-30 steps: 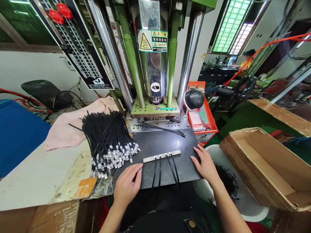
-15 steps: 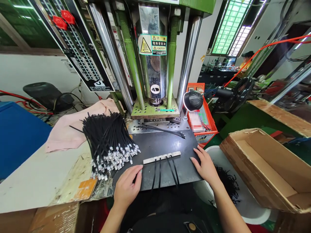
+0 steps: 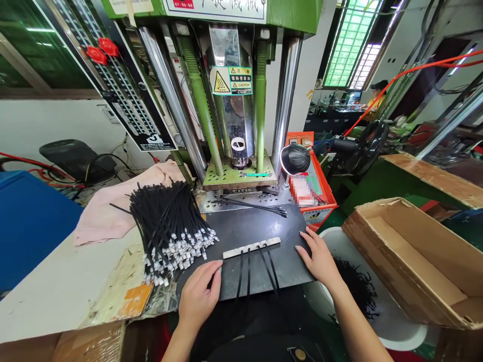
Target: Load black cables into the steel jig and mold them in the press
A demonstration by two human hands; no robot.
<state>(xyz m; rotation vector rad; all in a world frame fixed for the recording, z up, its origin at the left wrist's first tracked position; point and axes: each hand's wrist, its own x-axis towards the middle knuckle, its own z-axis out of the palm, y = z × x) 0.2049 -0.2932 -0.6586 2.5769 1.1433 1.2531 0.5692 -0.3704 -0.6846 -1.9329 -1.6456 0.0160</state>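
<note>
My left hand (image 3: pixel 199 290) rests at the left front of the dark metal plate (image 3: pixel 222 221), thumb a little apart from the extended fingers, nothing seen in it. Its fingertips lie just below the left end of a slotted metal bar (image 3: pixel 232 253). Several black cables (image 3: pixel 248 274) run from the bar over the plate's front edge. On the plate's right edge lies my right hand (image 3: pixel 319 256), open, fingers stretched out and apart from the bar. To the left, a large pile of black cables (image 3: pixel 166 211) shows whitish connector ends. A few more cables (image 3: pixel 260 206) lie behind the bar.
A green press (image 3: pixel 260 110) with a heat caution label towers behind the plate. A small black lamp (image 3: pixel 296 159) stands at its right, before an orange box (image 3: pixel 324 201). At right are a white tub (image 3: pixel 400 334) with black scraps and a cardboard box (image 3: pixel 422 256). Pink cloth (image 3: pixel 101 216) lies left.
The view has tilted slightly upward, so more of the press top shows. Both hands, the bar and the cables keep their places on the plate.
</note>
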